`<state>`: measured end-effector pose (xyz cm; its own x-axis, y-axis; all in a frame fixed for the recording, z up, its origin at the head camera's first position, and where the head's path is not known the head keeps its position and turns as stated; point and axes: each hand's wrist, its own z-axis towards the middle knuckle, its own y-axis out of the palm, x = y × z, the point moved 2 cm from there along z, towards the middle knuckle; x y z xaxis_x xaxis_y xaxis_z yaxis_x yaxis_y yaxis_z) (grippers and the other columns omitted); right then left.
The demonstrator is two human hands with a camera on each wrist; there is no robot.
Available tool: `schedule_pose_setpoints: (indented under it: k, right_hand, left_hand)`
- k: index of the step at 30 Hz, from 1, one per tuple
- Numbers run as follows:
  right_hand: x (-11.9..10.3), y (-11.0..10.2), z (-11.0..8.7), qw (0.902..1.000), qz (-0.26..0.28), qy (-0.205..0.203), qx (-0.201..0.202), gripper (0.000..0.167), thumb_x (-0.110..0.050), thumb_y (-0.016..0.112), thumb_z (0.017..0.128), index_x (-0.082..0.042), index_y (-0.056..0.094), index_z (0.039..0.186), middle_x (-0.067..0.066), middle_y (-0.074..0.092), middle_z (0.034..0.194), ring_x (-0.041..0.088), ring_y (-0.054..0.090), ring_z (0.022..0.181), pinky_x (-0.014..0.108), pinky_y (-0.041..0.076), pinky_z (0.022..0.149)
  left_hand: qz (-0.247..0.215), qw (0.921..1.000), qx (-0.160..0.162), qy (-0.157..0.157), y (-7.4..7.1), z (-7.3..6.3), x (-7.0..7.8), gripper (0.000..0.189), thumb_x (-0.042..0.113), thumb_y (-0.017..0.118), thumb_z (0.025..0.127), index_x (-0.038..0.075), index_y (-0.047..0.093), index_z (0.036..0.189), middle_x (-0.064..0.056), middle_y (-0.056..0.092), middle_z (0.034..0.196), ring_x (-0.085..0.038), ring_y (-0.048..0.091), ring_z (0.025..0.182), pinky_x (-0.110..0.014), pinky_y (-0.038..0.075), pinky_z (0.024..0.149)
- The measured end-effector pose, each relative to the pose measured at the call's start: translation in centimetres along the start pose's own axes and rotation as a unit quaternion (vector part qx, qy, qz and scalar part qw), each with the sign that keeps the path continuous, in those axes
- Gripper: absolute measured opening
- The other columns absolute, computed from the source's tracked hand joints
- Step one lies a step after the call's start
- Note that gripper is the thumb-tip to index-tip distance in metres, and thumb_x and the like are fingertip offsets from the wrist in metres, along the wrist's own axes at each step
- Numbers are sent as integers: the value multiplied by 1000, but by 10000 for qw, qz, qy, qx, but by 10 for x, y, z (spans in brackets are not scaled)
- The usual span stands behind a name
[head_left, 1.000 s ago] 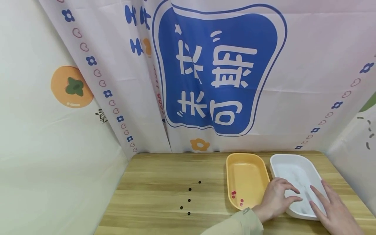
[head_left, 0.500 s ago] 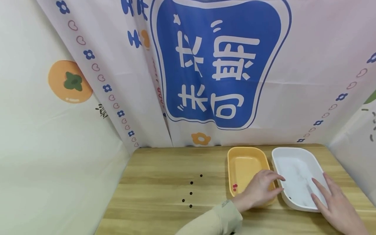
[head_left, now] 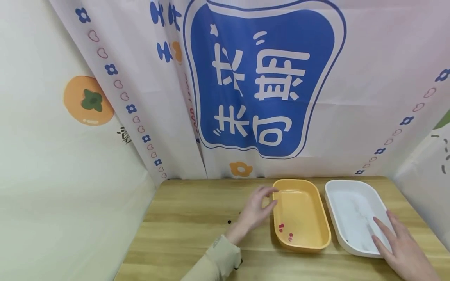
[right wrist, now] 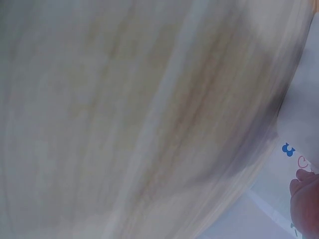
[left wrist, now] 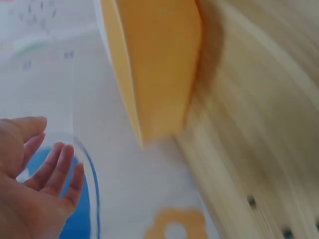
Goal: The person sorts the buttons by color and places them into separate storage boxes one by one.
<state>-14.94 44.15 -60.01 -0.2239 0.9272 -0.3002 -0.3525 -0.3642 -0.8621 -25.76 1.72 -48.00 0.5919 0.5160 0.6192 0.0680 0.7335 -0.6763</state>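
Note:
My left hand (head_left: 258,207) is over the left rim of the yellow tray (head_left: 302,210), its thumb and fingers apart with a gap between them. In the left wrist view that hand (left wrist: 40,184) shows nothing between thumb and fingers, beside the yellow tray's wall (left wrist: 162,64). My right hand (head_left: 404,246) rests at the right rim of the white tray (head_left: 351,210), fingers extended. Black beads (head_left: 229,221) lie on the table left of the trays, some hidden by the left arm. A small black bead (head_left: 347,240) sits in the white tray's near left corner.
Several small red beads (head_left: 281,226) lie in the near left part of the yellow tray. Both trays stand side by side on the wooden table (head_left: 183,210). A printed cloth (head_left: 351,128) hangs along the table's back edge.
My left hand has swung left from above the white tray, across the yellow tray, to its left rim. A black bead has come into sight in the white tray. The right hand stays put.

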Motion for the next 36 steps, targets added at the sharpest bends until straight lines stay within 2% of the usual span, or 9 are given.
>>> schedule_pose_setpoints:
  k: [5, 10, 14, 19, 21, 26, 29, 33, 36]
  right_hand:
    - [0, 3, -1, 9999, -22, 118, -81, 59, -23, 58, 111, 5, 41, 161, 36, 10, 179, 60, 11, 164, 26, -28, 129]
    - [0, 3, -2, 9999, -27, 96, -37, 58, -22, 58, 111, 6, 43, 159, 36, 10, 179, 60, 10, 165, 27, -27, 130]
    - [0, 3, -2, 9996, -116, 199, -173, 59, -25, 57, 112, 6, 42, 160, 36, 7, 179, 62, 11, 163, 27, -29, 129]
    - [-1, 3, 0, 9979, -156, 378, -500, 61, -29, 54, 113, 7, 39, 160, 37, 1, 179, 66, 11, 160, 71, -9, 134]
    - [-2, 3, 0, 9972, -197, 431, -585, 63, -31, 52, 114, 7, 37, 161, 37, -1, 179, 66, 9, 160, 76, -7, 132]
    - [-2, 3, -1, 9984, -179, 324, -427, 60, -28, 54, 113, 6, 39, 160, 36, 3, 179, 64, 8, 163, 40, -28, 131]
    - [-2, 4, -3, 9991, -145, 236, -315, 60, -26, 54, 112, 6, 39, 161, 35, 4, 180, 62, 6, 164, 24, -29, 124]
    - [-2, 4, -5, 9995, -93, 179, -232, 59, -24, 54, 112, 5, 39, 161, 36, 5, 179, 64, 8, 163, 21, -28, 123]
    - [-2, 3, -3, 9997, -95, 165, -172, 57, -23, 54, 112, 5, 40, 160, 37, 7, 179, 64, 11, 162, 23, -28, 126]
  left_hand:
    - [-31, 9984, 385, -417, -32, -20, -43, 30, 2, 79, 98, 1, 73, 127, -13, 72, 102, -24, 68, 91, -29, 63, 83]
    - [-113, 9889, 94, -1476, -48, -42, -82, 30, 6, 80, 99, 1, 73, 127, -7, 66, 95, -9, 57, 82, -18, 51, 72]
    - [-429, 9823, -134, -1817, -47, -55, -105, 29, 5, 81, 98, -5, 74, 125, -9, 67, 92, -8, 54, 77, -17, 47, 66]
    - [-546, 9793, -241, -1933, -36, -63, -123, 29, 7, 80, 99, -7, 75, 124, -9, 70, 90, -7, 55, 75, -18, 47, 64]
    - [-533, 9770, -254, -2049, -32, -66, -127, 28, 8, 81, 99, -4, 77, 123, -8, 70, 88, -7, 55, 74, -19, 47, 64]
    - [-442, 9710, -155, -2346, -20, -70, -138, 22, 11, 85, 96, 2, 81, 115, -3, 66, 81, -5, 51, 70, -19, 43, 64]
    - [-335, 9694, 14, -2432, -15, -71, -141, 17, 11, 87, 94, 4, 83, 109, -3, 67, 77, -6, 49, 66, -21, 41, 61]
    - [-137, 9691, 336, -2442, -7, -71, -149, 9, 14, 89, 92, 10, 86, 100, 0, 68, 75, -7, 51, 64, -24, 42, 58]
    - [44, 9684, 585, -2426, 4, -69, -166, 4, 21, 91, 91, 20, 87, 92, 8, 68, 73, -5, 53, 63, -24, 43, 58]
